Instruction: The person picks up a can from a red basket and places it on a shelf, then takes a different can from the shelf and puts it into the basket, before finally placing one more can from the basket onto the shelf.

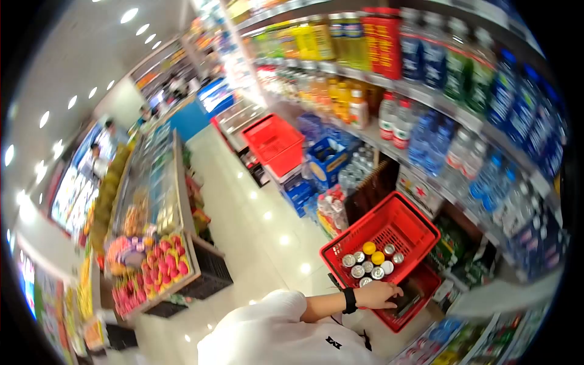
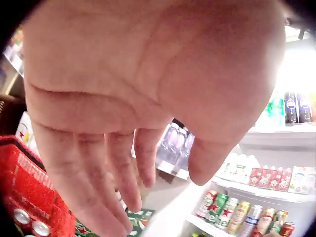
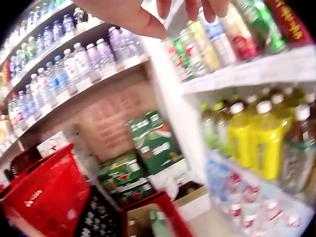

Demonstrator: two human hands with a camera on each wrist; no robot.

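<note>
My left hand (image 1: 377,295), with a dark band at its wrist, hangs over the near side of a red shopping basket (image 1: 395,210) holding several cans (image 1: 377,258), two with yellow tops. In the left wrist view the left palm (image 2: 148,84) faces the camera, fingers extended, thumb apart, holding nothing. A second red basket (image 1: 429,283) sits lower, partly behind the hand. My right hand (image 3: 133,12) shows only at the top of the right wrist view, fingertips hanging down before a row of drink cans (image 3: 219,42) on a shelf. It is outside the head view.
Shelves of bottled drinks (image 1: 420,91) line the right side. Another red basket (image 1: 274,143) stands on a stack farther up the aisle. A fruit stand (image 1: 164,267) is on the left. Green boxes (image 3: 153,136) and yellow bottles (image 3: 266,140) flank the corner.
</note>
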